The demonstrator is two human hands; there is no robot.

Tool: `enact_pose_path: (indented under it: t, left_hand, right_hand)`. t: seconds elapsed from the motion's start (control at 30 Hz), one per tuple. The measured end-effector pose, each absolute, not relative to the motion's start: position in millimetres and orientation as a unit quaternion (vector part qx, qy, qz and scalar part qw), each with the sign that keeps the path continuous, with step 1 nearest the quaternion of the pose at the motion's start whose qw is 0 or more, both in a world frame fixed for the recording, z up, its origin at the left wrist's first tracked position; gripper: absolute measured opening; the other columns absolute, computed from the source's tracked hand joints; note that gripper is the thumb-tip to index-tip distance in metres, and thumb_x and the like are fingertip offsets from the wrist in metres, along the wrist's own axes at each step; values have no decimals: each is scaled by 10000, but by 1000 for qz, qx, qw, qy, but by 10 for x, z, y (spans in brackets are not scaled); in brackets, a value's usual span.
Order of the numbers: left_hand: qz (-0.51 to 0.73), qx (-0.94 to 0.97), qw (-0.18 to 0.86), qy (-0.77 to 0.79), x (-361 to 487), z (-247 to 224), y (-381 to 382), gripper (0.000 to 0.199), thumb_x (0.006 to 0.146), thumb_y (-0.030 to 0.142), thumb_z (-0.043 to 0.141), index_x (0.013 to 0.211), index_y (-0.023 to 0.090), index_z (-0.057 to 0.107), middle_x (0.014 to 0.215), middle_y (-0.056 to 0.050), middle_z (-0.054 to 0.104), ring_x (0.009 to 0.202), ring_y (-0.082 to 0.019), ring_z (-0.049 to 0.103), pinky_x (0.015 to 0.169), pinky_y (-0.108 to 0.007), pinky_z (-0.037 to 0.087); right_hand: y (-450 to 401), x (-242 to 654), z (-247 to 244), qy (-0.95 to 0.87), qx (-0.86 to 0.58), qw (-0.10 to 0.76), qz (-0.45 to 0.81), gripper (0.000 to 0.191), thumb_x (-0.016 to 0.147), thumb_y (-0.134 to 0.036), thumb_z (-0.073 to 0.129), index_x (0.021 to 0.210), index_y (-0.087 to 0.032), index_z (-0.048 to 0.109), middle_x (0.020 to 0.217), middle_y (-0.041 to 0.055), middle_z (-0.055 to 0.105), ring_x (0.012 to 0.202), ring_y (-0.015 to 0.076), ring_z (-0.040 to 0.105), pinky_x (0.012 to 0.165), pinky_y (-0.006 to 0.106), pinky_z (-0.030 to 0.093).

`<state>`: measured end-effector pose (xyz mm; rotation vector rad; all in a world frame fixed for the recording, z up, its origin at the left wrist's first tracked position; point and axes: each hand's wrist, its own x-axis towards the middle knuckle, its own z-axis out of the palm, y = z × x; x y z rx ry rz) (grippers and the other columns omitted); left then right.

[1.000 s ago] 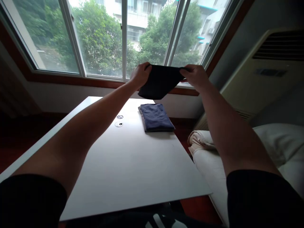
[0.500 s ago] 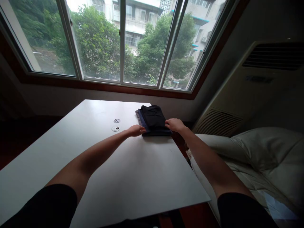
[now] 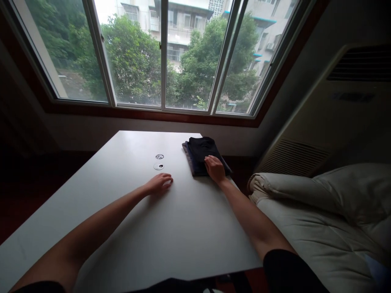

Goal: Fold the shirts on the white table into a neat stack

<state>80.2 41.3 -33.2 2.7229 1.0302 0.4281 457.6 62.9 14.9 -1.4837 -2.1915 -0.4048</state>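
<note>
A stack of folded clothes (image 3: 200, 147) lies at the far right edge of the white table (image 3: 165, 228). Its top piece is black, with dark blue and grey layers showing along the left side. My right hand (image 3: 215, 169) rests on the front part of the stack, fingers stretched out over the black cloth, not gripping it. To the left and nearer to me, my left hand (image 3: 159, 184) is at the tabletop with its fingers apart and nothing in them. It is clear of the clothes.
Two round cable-hole covers (image 3: 159, 166) are set in the table just beyond my left hand. A cream padded sofa (image 3: 305, 219) stands along the right side. Behind it is a floor-standing air conditioner (image 3: 305, 156). A wide window (image 3: 163, 110) lies beyond the table.
My left hand has left the stack's front left corner and moved left and nearer. My right hand has shifted from the right edge onto the top of the clothes. The view has turned slightly left.
</note>
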Motion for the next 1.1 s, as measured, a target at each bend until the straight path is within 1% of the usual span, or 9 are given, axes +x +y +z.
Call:
enact_pose_path:
  t: [0.1, 0.17, 0.23, 0.33, 0.47, 0.57, 0.73, 0.9, 1.1]
  left_hand:
    - [145, 910, 95, 378, 394, -392, 340, 419, 1013, 395, 515, 1379, 241, 648, 1526, -109, 547, 1417, -275, 487, 1182, -449, 408]
    - [144, 899, 80, 406, 211, -431, 325, 469, 1013, 402, 514, 1445, 243, 600, 1577, -111, 498, 1459, -280, 441, 1208, -478, 374]
    - [139, 887, 62, 437, 121, -469, 329, 505, 1020, 410, 504, 1492, 238, 558, 1605, -118, 464, 1487, -284, 406, 1229, -508, 333]
    - [136, 871, 43, 471, 105, -518, 339, 514, 1035, 421, 481, 1513, 236, 535, 1616, -126, 448, 1505, -288, 378, 1241, -539, 290]
    - [139, 860, 35, 489, 103, -543, 307, 502, 1042, 428, 474, 1506, 246, 537, 1615, -125, 447, 1510, -296, 367, 1238, -555, 280]
    - [132, 855, 35, 500, 77, -537, 276, 514, 1046, 441, 459, 1520, 252, 518, 1634, -119, 421, 1521, -301, 347, 1242, -561, 260]
    - [114, 852, 36, 510, 67, -547, 270, 602, 1024, 551, 460, 1554, 264, 478, 1671, -126, 357, 1547, -346, 291, 1240, -591, 219]
    - [106, 852, 44, 510, 85, -538, 252, 729, 987, 675, 449, 1594, 270, 422, 1696, -128, 303, 1571, -363, 227, 1253, -579, 144]
    - [48, 840, 71, 536, 148, -446, 176, 832, 969, 779, 344, 1650, 304, 313, 1738, -111, 161, 1600, -385, 94, 1233, -662, 79]
  right_hand:
    - [563, 4502, -2, -813, -532, 206, -113, 308, 1017, -334, 522, 1237, -194, 685, 1401, 132, 639, 1414, 311, 465, 1203, 514, 318]
    - [566, 4431, -54, -800, -555, 206, -101, 380, 1013, -467, 536, 1250, -203, 673, 1473, 141, 586, 1461, 334, 407, 1204, 576, 288]
    - [604, 4352, -55, -767, -591, 225, -106, 459, 1035, -526, 469, 1318, -207, 638, 1554, 156, 503, 1498, 342, 352, 1198, 605, 273]
    - [671, 4213, -43, -737, -627, 225, -117, 507, 1045, -484, 442, 1468, -223, 542, 1635, 163, 390, 1539, 349, 276, 1208, 615, 233]
    - [654, 3898, -153, -717, -656, 217, -92, 509, 1015, -388, 510, 1492, -212, 535, 1624, 176, 405, 1546, 368, 259, 1221, 651, 177]
    - [535, 3530, -294, -753, -607, 246, -60, 457, 1026, -374, 516, 1442, -199, 588, 1608, 185, 427, 1521, 352, 331, 1220, 621, 242]
    - [307, 3003, -513, -874, -420, 239, 46, 423, 1008, -414, 597, 1388, -237, 652, 1576, 150, 484, 1457, 304, 461, 1180, 491, 408]
    - [283, 2982, -598, -894, -384, 224, 55, 417, 984, -384, 639, 1375, -244, 671, 1518, 141, 551, 1434, 312, 493, 1200, 496, 387]
    - [347, 3115, -611, -883, -414, 214, 52, 456, 1002, -417, 592, 1420, -242, 642, 1533, 138, 535, 1456, 324, 461, 1219, 516, 354]
